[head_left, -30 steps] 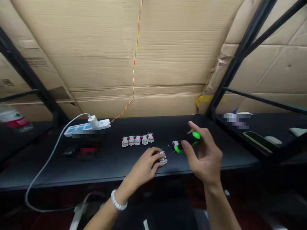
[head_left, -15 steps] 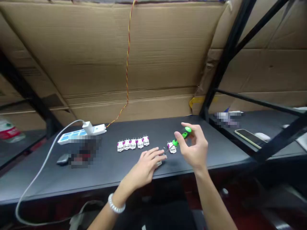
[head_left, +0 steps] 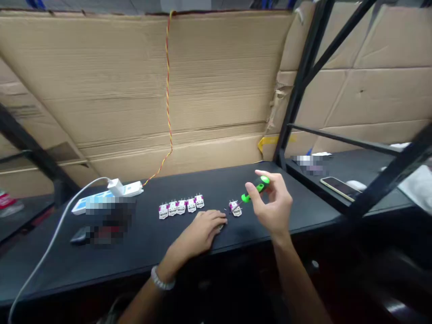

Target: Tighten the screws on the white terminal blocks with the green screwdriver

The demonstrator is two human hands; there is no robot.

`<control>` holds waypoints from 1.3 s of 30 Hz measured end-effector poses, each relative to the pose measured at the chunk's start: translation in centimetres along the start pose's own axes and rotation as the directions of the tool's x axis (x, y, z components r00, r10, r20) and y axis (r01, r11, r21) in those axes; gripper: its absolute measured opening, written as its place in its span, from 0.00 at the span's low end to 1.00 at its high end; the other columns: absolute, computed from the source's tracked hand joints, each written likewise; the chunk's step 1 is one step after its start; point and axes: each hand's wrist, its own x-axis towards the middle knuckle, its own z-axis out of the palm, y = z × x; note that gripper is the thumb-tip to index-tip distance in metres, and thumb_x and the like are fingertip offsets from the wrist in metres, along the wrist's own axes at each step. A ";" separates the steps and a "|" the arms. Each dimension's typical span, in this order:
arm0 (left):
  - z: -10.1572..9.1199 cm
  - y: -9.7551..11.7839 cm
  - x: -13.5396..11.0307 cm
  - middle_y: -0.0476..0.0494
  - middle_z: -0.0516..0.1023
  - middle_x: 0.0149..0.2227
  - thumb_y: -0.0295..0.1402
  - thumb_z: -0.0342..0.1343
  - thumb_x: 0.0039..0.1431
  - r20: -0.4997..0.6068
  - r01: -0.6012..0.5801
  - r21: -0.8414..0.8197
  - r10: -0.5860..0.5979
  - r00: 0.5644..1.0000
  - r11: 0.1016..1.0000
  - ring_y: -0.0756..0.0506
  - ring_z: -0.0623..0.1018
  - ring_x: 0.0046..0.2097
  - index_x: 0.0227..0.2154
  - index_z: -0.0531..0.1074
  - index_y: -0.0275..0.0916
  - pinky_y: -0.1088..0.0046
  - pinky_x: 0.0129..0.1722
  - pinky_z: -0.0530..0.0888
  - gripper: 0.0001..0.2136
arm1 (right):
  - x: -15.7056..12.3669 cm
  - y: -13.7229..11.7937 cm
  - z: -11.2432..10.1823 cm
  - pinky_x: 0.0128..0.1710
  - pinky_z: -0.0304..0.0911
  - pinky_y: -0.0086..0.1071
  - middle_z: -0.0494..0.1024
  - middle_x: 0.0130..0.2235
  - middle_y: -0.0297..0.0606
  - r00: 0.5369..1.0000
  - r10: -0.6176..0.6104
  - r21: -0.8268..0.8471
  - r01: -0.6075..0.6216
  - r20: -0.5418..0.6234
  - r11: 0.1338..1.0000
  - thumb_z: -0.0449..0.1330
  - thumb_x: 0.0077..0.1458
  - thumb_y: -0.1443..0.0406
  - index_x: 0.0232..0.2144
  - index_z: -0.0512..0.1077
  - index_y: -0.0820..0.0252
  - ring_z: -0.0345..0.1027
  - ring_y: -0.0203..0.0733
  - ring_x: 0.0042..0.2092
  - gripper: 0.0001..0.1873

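Observation:
My right hand (head_left: 275,204) grips a green-and-black screwdriver (head_left: 245,198) between thumb and fingers, its thin shaft slanting down to the left. Beyond the shaft, one white-and-purple module with thin prongs (head_left: 235,208) lies on the dark table. My left hand (head_left: 204,229) rests low on the table with its fingers bent together over a small white part (head_left: 221,227), mostly hidden beneath them. Whether the screwdriver's tip touches anything is too small to tell. To the left of these, several similar white-and-purple modules (head_left: 181,206) stand side by side in a row.
A white power strip (head_left: 133,189) with a plugged-in adapter (head_left: 115,187) lies at the back left, its white cable (head_left: 60,225) looping to the front. Cardboard (head_left: 216,81) walls the back. Black metal posts (head_left: 300,90) frame the right, with a phone (head_left: 339,188) beyond.
The view has shifted slightly, so the scene sits further left. My left fingers, more spread before, are now drawn in over the white part. The screwdriver stays in my right hand.

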 end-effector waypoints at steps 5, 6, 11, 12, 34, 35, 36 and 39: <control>-0.6 -0.5 1.8 0.39 0.78 0.63 0.25 0.53 0.71 0.048 -0.020 0.047 0.017 0.999 0.999 0.39 0.75 0.66 0.58 0.77 0.40 0.56 0.70 0.71 0.17 | 0.6 0.0 -1.0 0.34 0.69 0.34 0.75 0.41 0.36 0.999 -0.002 -0.036 0.000 -0.051 0.999 0.69 0.62 0.59 0.50 0.78 0.56 0.70 0.39 0.36 0.16; -0.7 -0.6 2.2 0.39 0.78 0.63 0.26 0.53 0.71 0.059 -0.027 0.058 0.024 0.998 0.998 0.39 0.76 0.65 0.57 0.78 0.40 0.57 0.69 0.71 0.16 | 0.7 0.0 -1.1 0.34 0.69 0.34 0.75 0.41 0.36 0.998 -0.002 -0.034 0.000 -0.060 0.999 0.69 0.62 0.59 0.50 0.78 0.56 0.70 0.39 0.37 0.15; -1.0 -1.1 3.8 0.38 0.80 0.60 0.25 0.54 0.71 0.088 -0.067 0.098 0.058 0.994 0.993 0.39 0.78 0.62 0.55 0.79 0.39 0.58 0.67 0.74 0.15 | 0.9 0.0 -1.7 0.34 0.70 0.33 0.76 0.42 0.36 0.996 0.015 -0.022 -0.017 -0.084 1.000 0.70 0.61 0.59 0.49 0.78 0.56 0.70 0.40 0.37 0.16; -1.1 -1.2 4.0 0.38 0.80 0.60 0.24 0.54 0.70 0.088 -0.072 0.103 0.063 0.994 0.992 0.38 0.78 0.62 0.55 0.79 0.39 0.58 0.66 0.74 0.15 | 1.0 0.0 -1.7 0.34 0.70 0.33 0.75 0.42 0.36 0.996 0.016 -0.020 -0.018 -0.085 1.000 0.70 0.61 0.59 0.49 0.78 0.56 0.70 0.40 0.37 0.16; -0.9 -1.0 5.4 0.40 0.67 0.59 0.15 0.56 0.55 -0.017 -0.053 -0.097 0.052 0.999 0.994 0.40 0.73 0.61 0.55 0.60 0.44 0.58 0.66 0.72 0.27 | 1.3 0.1 -2.4 0.33 0.69 0.34 0.75 0.41 0.37 0.995 0.003 -0.031 -0.006 -0.097 0.999 0.69 0.62 0.57 0.49 0.78 0.56 0.70 0.40 0.36 0.16; -0.8 -1.0 5.4 0.39 0.66 0.60 0.16 0.56 0.56 -0.017 -0.054 -0.105 0.052 0.998 0.993 0.40 0.72 0.62 0.56 0.60 0.44 0.57 0.66 0.72 0.28 | 1.3 0.1 -2.4 0.33 0.70 0.34 0.75 0.41 0.37 0.995 0.004 -0.031 -0.007 -0.095 0.999 0.69 0.61 0.57 0.49 0.78 0.56 0.70 0.40 0.36 0.16; -0.8 -1.0 5.4 0.38 0.66 0.61 0.17 0.57 0.57 -0.015 -0.053 -0.115 0.052 0.999 0.992 0.39 0.73 0.62 0.57 0.60 0.44 0.57 0.66 0.72 0.28 | 1.3 0.1 -2.4 0.33 0.70 0.34 0.75 0.41 0.37 0.995 0.006 -0.028 -0.008 -0.095 1.000 0.69 0.61 0.57 0.49 0.78 0.56 0.70 0.40 0.36 0.16; -1.3 -1.4 5.0 0.36 0.64 0.66 0.22 0.61 0.60 -0.016 -0.042 -0.124 0.041 0.999 0.991 0.37 0.71 0.66 0.61 0.60 0.44 0.54 0.69 0.70 0.28 | 1.2 0.1 -2.4 0.34 0.70 0.34 0.75 0.40 0.37 0.996 0.016 -0.007 -0.016 -0.091 1.000 0.69 0.61 0.57 0.49 0.78 0.56 0.70 0.40 0.36 0.16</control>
